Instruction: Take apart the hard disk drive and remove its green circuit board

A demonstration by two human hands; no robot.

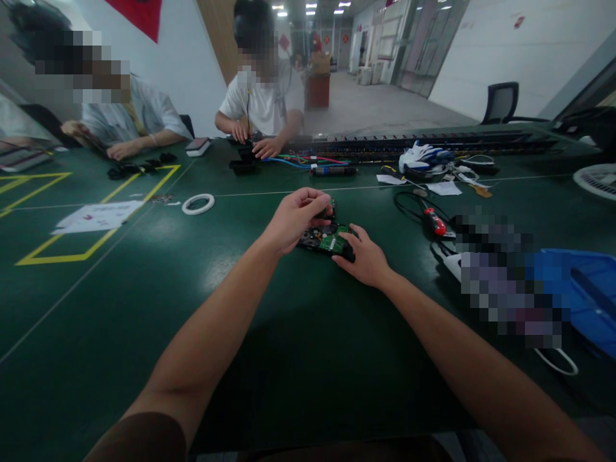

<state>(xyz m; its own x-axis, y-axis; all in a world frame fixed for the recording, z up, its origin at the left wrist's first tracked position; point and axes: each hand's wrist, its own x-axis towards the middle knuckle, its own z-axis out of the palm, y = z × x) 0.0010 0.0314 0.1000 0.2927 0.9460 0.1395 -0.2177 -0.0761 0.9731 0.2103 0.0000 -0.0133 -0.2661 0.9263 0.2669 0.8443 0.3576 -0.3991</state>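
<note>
An opened black device with a green circuit board (332, 242) lies on the green table in front of me. My right hand (366, 258) grips its right end, with the thumb and fingers on either edge. Over its left part is my left hand (299, 215), its fingertips pinched together. What sits in that pinch is hidden by the fingers. Just behind the left fingertips shows a bit of another green and dark part; whether it is joined to the device I cannot tell.
A white ring (198, 204) and a printed sheet (96, 217) lie left. To the right are a red screwdriver-like handle (434, 221), cables, gloves (423, 159) and a blue item (582, 289). Opposite, a person's hands (264, 147) work by coloured wires (308, 160); another person sits left.
</note>
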